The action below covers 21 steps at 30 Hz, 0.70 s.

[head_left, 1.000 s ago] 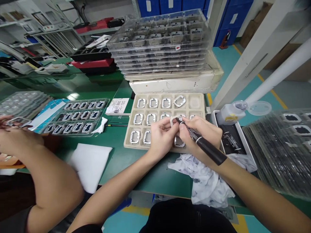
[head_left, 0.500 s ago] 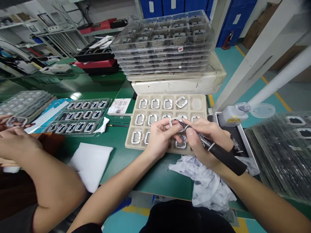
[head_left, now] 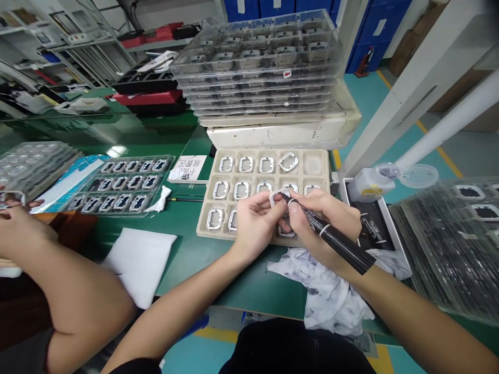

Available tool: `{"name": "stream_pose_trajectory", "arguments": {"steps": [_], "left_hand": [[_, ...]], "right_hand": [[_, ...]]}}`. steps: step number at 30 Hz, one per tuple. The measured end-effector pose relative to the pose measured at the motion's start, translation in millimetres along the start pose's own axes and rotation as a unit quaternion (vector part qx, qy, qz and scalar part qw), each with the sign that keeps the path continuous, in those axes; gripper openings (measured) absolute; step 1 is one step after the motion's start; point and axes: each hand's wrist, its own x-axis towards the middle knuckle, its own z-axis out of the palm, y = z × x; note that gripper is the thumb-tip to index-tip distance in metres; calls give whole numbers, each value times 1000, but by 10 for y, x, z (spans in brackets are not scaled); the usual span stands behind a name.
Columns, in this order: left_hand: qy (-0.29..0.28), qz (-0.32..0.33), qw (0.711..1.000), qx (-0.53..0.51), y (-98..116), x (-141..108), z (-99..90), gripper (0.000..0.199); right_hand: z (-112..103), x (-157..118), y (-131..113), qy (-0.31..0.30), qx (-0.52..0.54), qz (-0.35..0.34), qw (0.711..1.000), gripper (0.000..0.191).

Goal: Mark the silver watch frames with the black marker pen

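My left hand [head_left: 257, 221] pinches a small silver square frame [head_left: 275, 197] over the front part of a beige tray. My right hand [head_left: 325, 221] grips a black marker pen [head_left: 331, 236], slanted so that its tip meets or nearly meets the frame's edge; I cannot tell which. Under both hands lies the beige compartment tray [head_left: 199, 224], holding several similar silver frames [head_left: 245, 164]. One frame [head_left: 288, 162] sits crooked in its pocket at the back. My hands hide some of the front pockets.
A crumpled, stained white cloth [head_left: 323, 291] lies before the tray. Behind rises a stack of clear trays [head_left: 257, 78]. At right are a plastic bottle [head_left: 370, 184] and more stacked trays [head_left: 448, 234]. On the left, a co-worker's hand [head_left: 19, 223] holds a similar frame near a filled tray [head_left: 120, 184].
The whole view has shifted slightly. The marker stays against or close to the frame, its body tilted a little differently. The co-worker's hands sit further left in the picture.
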Motion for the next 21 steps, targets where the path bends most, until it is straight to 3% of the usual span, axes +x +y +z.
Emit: {"name": "stream_pose_trajectory", "arguments": {"steps": [9, 21], "left_hand": [[1, 25, 999, 40, 15, -2, 13, 37], [-8, 49, 998, 43, -18, 4, 1, 33]], "right_hand": [[-10, 8, -3, -13, -26, -7, 1000, 12], [-12, 1, 7, -10, -17, -8, 1000, 11]]}}
